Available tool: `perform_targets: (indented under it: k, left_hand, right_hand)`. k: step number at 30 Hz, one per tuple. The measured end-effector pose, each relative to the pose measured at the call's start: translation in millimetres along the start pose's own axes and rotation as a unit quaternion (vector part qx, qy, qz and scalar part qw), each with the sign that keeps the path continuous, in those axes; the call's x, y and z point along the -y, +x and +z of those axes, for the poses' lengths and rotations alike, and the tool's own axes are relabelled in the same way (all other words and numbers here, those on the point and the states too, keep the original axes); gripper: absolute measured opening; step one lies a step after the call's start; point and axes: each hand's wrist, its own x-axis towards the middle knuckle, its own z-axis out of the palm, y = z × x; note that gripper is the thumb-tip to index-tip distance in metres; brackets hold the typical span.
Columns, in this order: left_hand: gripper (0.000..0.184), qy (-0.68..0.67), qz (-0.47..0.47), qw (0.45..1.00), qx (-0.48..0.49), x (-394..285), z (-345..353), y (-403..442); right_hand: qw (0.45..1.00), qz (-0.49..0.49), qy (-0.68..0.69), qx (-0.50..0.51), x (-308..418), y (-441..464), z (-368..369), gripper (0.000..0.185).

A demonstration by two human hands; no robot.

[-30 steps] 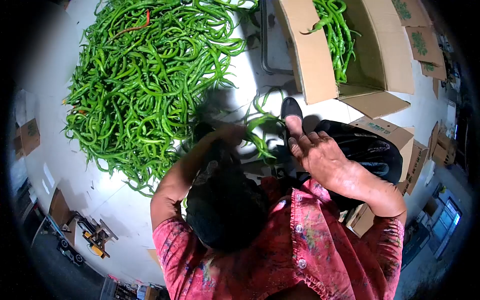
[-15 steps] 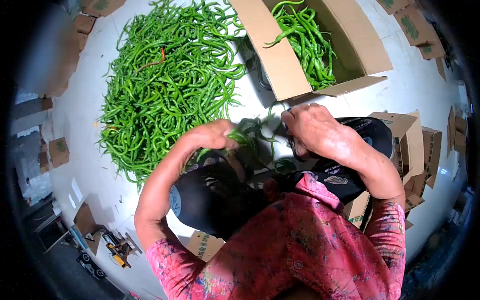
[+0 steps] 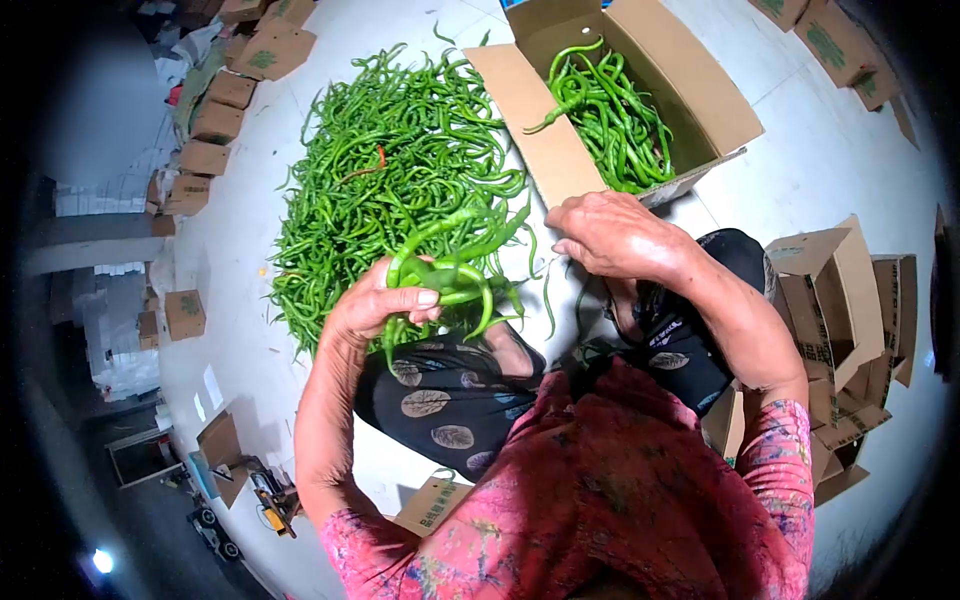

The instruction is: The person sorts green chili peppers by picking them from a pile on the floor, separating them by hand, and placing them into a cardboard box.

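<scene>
Several long green chili peppers (image 3: 455, 250) are gripped in my left hand (image 3: 380, 305), the thumb lying across them and the ends sticking out to the right. Behind that hand spreads a big heap of green chili peppers (image 3: 390, 160) on the floor, with a reddish one among them. My right hand (image 3: 620, 235) has its fingers curled together by the near corner of an open cardboard box (image 3: 535, 115). Whatever its fingertips hold, if anything, is hidden. Inside the box lies a pile of green chili peppers (image 3: 615, 125). A few loose peppers show between my hands.
Open empty cartons (image 3: 825, 290) stand at my right. More flattened or folded cardboard (image 3: 275, 50) lines the far left. A small cardboard piece (image 3: 432, 503) lies by my left leg. My bent legs (image 3: 440, 400) frame the white tiled floor (image 3: 240, 330) in front.
My left hand has lifted and turned, now showing a bunch of peppers toward the camera. My right hand has shifted slightly. The view has tilted, moving the heap rightward.
</scene>
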Motion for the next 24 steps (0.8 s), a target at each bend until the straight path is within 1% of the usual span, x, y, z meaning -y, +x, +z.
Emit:
perform_targets:
  k: [1,4,5,6,7,8,10,11,12,13,14,15,16,17,18,19,20,21,22,24]
  left_hand:
    - [0.044,-0.048,0.014,0.999,0.003,4,4,-2]
    - [0.047,-0.108,0.086,0.99,0.013,15,9,-5]
    - [0.05,-0.138,0.096,0.985,0.028,16,9,-6]
    - [0.049,-0.172,0.104,0.978,0.054,15,13,-6]
    - [0.048,-0.177,0.126,0.975,0.048,13,17,-8]
    - [0.048,-0.181,0.148,0.971,0.042,9,23,-10]
    - [0.046,-0.23,0.176,0.954,0.079,13,24,-4]
    - [0.046,-0.253,0.184,0.947,0.07,14,27,-2]
    - [0.046,-0.277,0.192,0.939,0.061,13,31,1]
    - [0.046,-0.303,0.196,0.931,0.059,14,33,3]
    - [0.045,-0.339,0.195,0.917,0.078,20,31,7]
    - [0.044,-0.329,0.202,0.921,0.055,18,37,8]
    - [0.043,-0.319,0.208,0.924,0.033,16,43,9]
    - [0.043,-0.334,0.208,0.918,0.048,23,39,15]
    - [0.043,-0.348,0.204,0.914,0.04,26,40,16]
    - [0.043,-0.348,0.199,0.916,0.012,27,43,19]
    - [0.043,-0.348,0.192,0.917,-0.017,28,46,23]
    - [0.045,-0.357,0.188,0.915,-0.02,32,45,28]
    - [0.043,-0.359,0.21,0.909,-0.018,35,46,34]
    - [0.04,-0.388,0.239,0.889,-0.055,39,49,43]
  right_hand:
    - [1.0,0.016,-0.002,0.022,2,1,-2,0.029]
    - [0.995,-0.009,0.049,0.084,2,6,1,0.029]
    - [0.993,-0.025,0.076,0.083,4,6,1,0.029]
    - [0.991,-0.033,0.072,0.108,5,10,4,0.028]
    - [0.987,-0.046,0.095,0.125,3,14,9,0.033]
    - [0.981,-0.059,0.117,0.142,2,17,11,0.04]
    - [0.949,-0.08,0.254,0.168,15,19,4,0.056]
    - [0.926,-0.09,0.32,0.18,21,20,2,0.065]
    - [0.932,-0.111,0.321,0.128,28,21,3,0.087]
    - [0.895,-0.086,0.413,0.145,31,22,-2,0.087]
    - [0.848,-0.06,0.501,0.16,36,23,-8,0.088]
    - [0.798,-0.128,0.584,0.073,35,30,8,0.082]
    - [0.754,-0.096,0.641,0.106,29,39,11,0.07]
    - [0.72,-0.063,0.685,0.088,28,43,16,0.063]
    - [0.684,-0.029,0.726,0.069,28,45,17,0.058]
    - [0.662,0.002,0.748,0.045,30,46,13,0.055]
    - [0.628,-0.004,0.778,0.011,25,55,23,0.054]
    - [0.609,-0.016,0.793,-0.01,26,60,25,0.049]
    - [0.588,-0.029,0.808,-0.031,26,64,25,0.045]
    - [0.584,-0.003,0.809,-0.062,26,65,17,0.042]
